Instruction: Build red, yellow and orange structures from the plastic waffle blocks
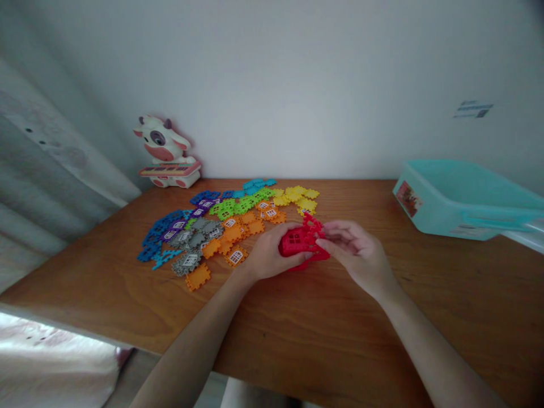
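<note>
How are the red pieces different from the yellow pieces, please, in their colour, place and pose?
Place: the red pieces are held by the left hand and right hand; the yellow pieces lie untouched on the table.
Colour: the red pieces are strong red, the yellow pieces bright yellow.
Pose: one of the red pieces is tilted up, while the yellow pieces lie mostly flat.
Both have notched edges.

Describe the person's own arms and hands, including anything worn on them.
The left hand and right hand wear no gloves, and no rings, watch or bracelet show. Both forearms are bare, with no sleeves in view, tapering toward the wrists.
</note>
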Demonstrator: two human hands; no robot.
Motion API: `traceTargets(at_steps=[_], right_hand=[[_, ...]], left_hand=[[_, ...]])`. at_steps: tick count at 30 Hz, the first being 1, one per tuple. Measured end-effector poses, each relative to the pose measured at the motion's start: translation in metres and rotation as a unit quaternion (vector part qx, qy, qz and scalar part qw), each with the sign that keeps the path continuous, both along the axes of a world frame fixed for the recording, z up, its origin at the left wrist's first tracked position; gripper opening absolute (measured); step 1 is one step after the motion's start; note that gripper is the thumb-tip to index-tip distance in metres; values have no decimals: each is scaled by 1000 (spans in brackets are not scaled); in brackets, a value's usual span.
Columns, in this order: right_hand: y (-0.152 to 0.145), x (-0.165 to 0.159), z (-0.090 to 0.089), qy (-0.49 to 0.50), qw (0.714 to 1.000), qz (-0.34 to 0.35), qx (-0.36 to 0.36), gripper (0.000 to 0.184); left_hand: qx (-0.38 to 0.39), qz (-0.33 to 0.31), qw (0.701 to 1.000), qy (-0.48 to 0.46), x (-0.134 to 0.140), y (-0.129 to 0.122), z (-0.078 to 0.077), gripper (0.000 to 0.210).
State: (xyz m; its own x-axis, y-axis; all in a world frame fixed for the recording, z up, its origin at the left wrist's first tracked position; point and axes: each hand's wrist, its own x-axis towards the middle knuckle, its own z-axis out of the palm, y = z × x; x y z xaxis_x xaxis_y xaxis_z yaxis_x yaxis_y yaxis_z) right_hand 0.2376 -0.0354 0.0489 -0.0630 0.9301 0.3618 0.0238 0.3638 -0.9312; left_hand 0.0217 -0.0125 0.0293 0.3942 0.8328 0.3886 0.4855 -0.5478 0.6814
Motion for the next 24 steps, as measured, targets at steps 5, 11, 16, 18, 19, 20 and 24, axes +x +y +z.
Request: traceTargets(at_steps=[5,11,16,18,19,20,24], right_hand=[[-2,0,-2,-58,998,0,12,16],[-2,0,2,-31,999,-26,4,16],[-1,2,1,-33,999,-5,-4,20],[0,3,0,-40,999,-3,-1,20],[1,4,0,-43,999,-5,2,20],[1,5,-1,-45,999,-8,4,19],[2,8,-2,-43,999,-9,12,20]], left_hand=[[-8,-12,1000,-2,0,1,0,60],[1,-2,1000,7,-1,1,0,61],[0,-3,1000,6,-1,0,0,62],[-1,-4,1000,8,0,0,1,61],[-2,-4,1000,9,0,0,1,61],[-3,-4,1000,9,0,0,1,60],[-3,-3,1000,11,0,-1,2,60]])
